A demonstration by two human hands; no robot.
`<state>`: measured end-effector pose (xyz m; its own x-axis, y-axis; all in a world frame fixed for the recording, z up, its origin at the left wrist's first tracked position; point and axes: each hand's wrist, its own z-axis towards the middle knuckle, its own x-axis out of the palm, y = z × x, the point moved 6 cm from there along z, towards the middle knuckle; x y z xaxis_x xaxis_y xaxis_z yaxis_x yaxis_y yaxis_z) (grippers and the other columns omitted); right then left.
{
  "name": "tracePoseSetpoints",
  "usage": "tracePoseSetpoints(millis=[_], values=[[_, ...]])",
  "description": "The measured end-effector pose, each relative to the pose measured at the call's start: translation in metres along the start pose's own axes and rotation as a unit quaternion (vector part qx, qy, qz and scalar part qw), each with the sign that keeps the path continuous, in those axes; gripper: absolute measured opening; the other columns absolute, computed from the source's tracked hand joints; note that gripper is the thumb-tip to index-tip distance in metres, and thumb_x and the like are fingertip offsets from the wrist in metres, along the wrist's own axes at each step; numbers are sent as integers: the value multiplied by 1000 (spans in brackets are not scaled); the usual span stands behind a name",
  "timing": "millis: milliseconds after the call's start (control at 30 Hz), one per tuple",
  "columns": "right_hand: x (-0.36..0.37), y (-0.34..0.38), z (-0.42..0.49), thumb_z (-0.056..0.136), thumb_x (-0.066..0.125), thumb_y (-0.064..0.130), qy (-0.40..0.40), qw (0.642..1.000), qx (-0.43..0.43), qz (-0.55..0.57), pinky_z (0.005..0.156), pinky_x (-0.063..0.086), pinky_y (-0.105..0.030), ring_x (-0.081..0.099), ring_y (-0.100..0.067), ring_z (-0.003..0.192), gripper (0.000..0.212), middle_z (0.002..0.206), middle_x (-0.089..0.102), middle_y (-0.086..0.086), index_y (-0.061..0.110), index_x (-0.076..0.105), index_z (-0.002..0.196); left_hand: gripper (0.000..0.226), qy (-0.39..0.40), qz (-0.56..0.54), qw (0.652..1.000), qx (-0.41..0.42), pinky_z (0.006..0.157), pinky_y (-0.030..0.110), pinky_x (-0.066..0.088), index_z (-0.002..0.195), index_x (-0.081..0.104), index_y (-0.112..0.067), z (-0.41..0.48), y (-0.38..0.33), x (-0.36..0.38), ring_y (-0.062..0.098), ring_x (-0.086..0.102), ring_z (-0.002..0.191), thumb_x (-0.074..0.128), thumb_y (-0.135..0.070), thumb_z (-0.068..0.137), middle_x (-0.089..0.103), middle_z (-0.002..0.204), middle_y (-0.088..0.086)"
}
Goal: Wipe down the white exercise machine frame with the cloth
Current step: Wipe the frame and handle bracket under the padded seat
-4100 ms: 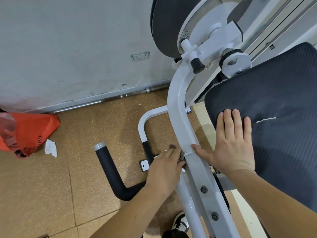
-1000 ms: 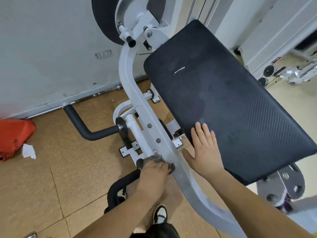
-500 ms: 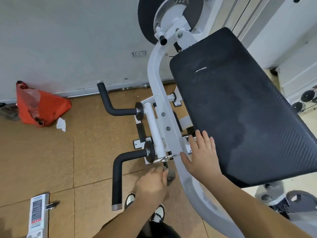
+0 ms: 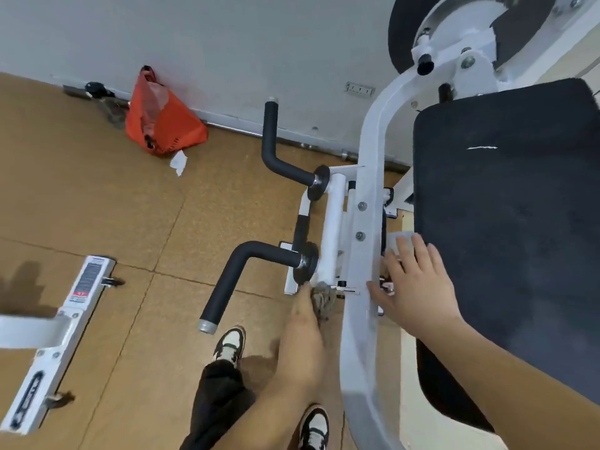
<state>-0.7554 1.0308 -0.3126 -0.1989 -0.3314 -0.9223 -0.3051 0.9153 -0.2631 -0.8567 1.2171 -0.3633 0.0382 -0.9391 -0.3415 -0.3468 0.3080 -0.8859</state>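
Both hands sit low on the machine. The left hand grips a bunched, ragged grey-brown cloth, fingers closed round the wad. It holds the wad against the lower part of the white painted steel frame, just below a flat bolted plate and beside the hub of the nearer black foam-covered handle. The right hand lies flat and spread, holding nothing. Its thumb touches the smooth white tube and its fingers reach onto the edge of the broad black textured pad. The cloth touches the left hand and lies just across the tube from the right thumb.

The frame is a glossy curved tube that rises to a round black disc with a white hub. A second cranked black foam handle, capped in metal, juts toward the wall.

Underfoot is a floor of brown cork-like tiles with thin dark seams. The pale grey wall carries a small socket strip. At the foot of the wall slumps a crumpled orange plastic bag, with a scrap of white paper just beside it. A labelled white metal bar of another machine lies at the left. The person's black-and-white trainers and black trouser leg show below.
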Motion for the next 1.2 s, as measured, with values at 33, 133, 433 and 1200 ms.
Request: tracePoseSetpoints(millis=[33, 133, 433, 1200], values=[[0, -7, 2, 97, 12, 72, 1, 1000, -7, -9, 129, 14, -53, 13, -37, 158, 87, 169, 25, -14, 15, 43, 155, 58, -13, 21, 999, 30, 101, 14, 44, 140, 43, -50, -2, -2, -1, -11, 52, 120, 57, -12, 99, 55, 134, -27], [1, -12, 4, 96, 5, 77, -9, 1000, -27, -1, 130, 9, -49, 6, -32, 160, 93, 171, 19, -11, 17, 33, 161, 45, -98, 72, 989, 84, 104, 17, 45, 143, 56, -30, 0, 4, 10, -5, 50, 122, 59, -14, 101, 46, 142, -21], [4, -8, 6, 92, 1, 83, -42, 998, -42, -17, 128, 12, -51, 6, -31, 159, 99, 168, 30, -5, 19, 33, 160, 50, -209, -174, 958, -91, 110, 32, 47, 145, 55, -39, 6, -11, 74, 12, 49, 137, 39, -60, 102, 33, 160, -11], [5, -7, 8, 90, 9, 88, -47, 997, -37, -46, 127, 11, -51, 6, -32, 159, 96, 163, 42, -2, 27, 46, 155, 37, -320, -73, 917, -229, 60, 18, 39, 127, 55, 0, 29, -4, 61, 15, 60, 73, 40, -28, 109, 68, 95, 5]])
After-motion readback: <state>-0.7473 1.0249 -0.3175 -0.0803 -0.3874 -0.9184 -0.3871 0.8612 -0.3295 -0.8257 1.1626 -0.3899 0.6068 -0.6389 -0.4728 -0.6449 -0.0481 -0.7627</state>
